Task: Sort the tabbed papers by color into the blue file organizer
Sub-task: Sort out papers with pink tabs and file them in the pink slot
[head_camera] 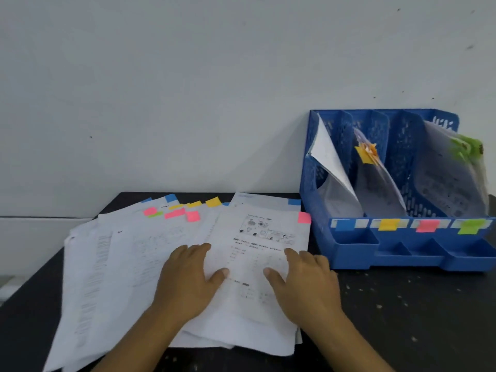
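Note:
A fanned pile of white tabbed papers [128, 264] lies on the black table, with blue, yellow, pink and green tabs along the far edges. On top lies a printed sheet [257, 245] with a pink tab [304, 218]. My left hand [188, 280] and my right hand [303, 280] rest flat on this sheet, fingers straight. The blue file organizer [402, 251] stands at the right. Its front rail carries blue, yellow, pink and green labels. Papers stand in the blue, yellow and green slots.
A white wall rises behind the table. The black table [402, 304] is speckled at the right, in front of the organizer. The table's left edge runs diagonally past the paper pile.

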